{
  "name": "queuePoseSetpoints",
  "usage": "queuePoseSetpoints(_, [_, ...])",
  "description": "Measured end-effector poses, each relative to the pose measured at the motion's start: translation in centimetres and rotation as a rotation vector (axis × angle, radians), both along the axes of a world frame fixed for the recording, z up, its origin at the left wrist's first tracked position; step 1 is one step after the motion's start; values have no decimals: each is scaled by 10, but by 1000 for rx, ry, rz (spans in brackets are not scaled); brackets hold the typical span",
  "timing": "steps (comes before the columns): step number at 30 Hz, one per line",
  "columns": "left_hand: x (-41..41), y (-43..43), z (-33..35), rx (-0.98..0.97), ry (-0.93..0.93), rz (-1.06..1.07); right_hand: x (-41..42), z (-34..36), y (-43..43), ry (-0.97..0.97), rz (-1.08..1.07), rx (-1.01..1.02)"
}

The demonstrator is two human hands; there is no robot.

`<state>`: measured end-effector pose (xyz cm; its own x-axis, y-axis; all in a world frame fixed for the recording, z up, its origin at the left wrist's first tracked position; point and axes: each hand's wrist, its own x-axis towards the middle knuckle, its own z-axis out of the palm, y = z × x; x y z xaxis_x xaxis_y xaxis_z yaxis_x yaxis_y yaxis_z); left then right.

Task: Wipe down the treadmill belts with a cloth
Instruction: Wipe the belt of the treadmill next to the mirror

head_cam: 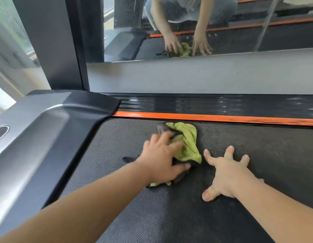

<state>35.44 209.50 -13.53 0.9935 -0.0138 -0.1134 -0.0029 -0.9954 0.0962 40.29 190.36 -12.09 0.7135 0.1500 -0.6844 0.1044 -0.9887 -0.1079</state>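
Note:
A crumpled green and grey cloth (188, 145) lies on the dark textured treadmill belt (169, 216), near the orange side strip. My left hand (161, 158) presses flat on the cloth with its fingers spread over it. My right hand (226, 171) rests on the bare belt just right of the cloth, fingers straight and splayed, thumb pointing back toward me. It holds nothing.
The treadmill's grey and black motor cover (43, 134) rises at the left. An orange strip (213, 118) and a ribbed black side rail (204, 104) border the belt's far side. Beyond stands a grey ledge (187, 76) under a mirror (204, 28) that reflects my hands.

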Motion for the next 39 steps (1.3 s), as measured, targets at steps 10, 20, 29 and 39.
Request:
queuePoseSetpoints(10, [38,64,-14,141,-34,436,0,0,-1,-9,7,20])
queuePoseSetpoints(20, [-5,8,-2,3,82,116,-2,0,0,-30,4,10])
queuePoseSetpoints(29, [16,53,-6,-36,7,630,1,2,0,-13,-4,7])
queuePoseSetpoints(39, [17,44,-12,-46,-45,565,0,-3,-1,-21,19,3])
